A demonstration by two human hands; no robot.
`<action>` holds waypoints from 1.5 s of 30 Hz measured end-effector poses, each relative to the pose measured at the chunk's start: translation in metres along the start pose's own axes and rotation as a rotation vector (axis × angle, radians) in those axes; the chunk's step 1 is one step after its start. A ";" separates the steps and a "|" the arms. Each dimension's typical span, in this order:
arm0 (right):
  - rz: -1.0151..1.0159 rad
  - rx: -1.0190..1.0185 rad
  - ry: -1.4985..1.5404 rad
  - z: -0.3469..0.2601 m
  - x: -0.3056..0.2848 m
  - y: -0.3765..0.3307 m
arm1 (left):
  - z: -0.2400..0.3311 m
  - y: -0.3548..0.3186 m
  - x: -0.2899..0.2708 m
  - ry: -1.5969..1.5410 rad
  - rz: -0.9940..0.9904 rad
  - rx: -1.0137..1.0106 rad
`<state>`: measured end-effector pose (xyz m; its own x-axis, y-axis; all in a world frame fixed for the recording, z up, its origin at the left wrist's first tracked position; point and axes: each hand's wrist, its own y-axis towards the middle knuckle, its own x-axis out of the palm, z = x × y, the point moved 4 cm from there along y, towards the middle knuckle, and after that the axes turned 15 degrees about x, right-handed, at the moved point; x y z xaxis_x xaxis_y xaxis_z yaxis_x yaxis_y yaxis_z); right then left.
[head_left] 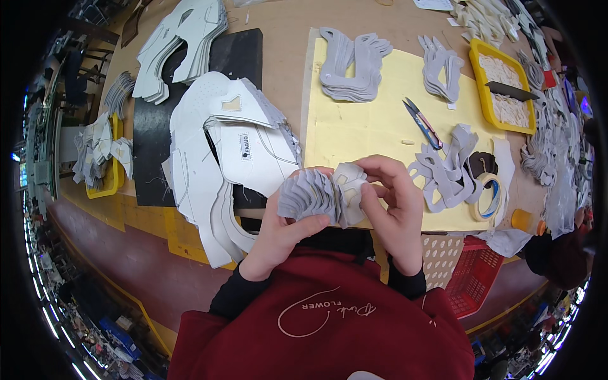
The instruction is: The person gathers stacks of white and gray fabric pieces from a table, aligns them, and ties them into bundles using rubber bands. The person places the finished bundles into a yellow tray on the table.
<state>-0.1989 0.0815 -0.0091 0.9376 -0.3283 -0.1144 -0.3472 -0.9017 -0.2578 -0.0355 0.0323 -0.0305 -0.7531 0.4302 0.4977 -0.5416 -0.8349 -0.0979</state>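
Note:
My left hand (283,233) is closed round a fanned stack of small grey cut shoe pieces (307,196), its thumb pressing along the lower side. At the right end of that stack is a cream-coloured piece (350,185), pinched between the thumb and fingers of my right hand (399,206). Both hands are close together over the table's near edge. Left of them lies a pile of white shoe uppers (253,142) with dark stitched lines and a small label. Beyond my right hand, thread snips (423,123) rest on a yellow sheet (361,133).
Grey U-shaped pieces (351,69) are stacked at the sheet's far side. Looser grey cutouts (446,171), a tape roll (486,199) and an orange jar (527,221) lie to the right. A yellow tray (479,104) holds pale pieces. Below the edge stands a red basket (470,282).

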 end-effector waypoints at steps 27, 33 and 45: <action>0.052 -0.117 -0.185 0.003 0.004 0.001 | -0.005 -0.002 0.001 0.101 -0.111 0.002; 0.080 -0.051 -0.172 0.005 0.003 0.001 | -0.001 -0.001 0.006 0.174 -0.142 -0.015; -0.032 -0.062 -0.224 -0.003 -0.001 -0.002 | -0.005 -0.003 0.006 0.153 -0.146 -0.013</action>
<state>-0.1994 0.0825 -0.0057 0.9183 -0.2346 -0.3189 -0.3089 -0.9284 -0.2065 -0.0403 0.0396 -0.0313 -0.7140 0.5941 0.3705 -0.6530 -0.7560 -0.0461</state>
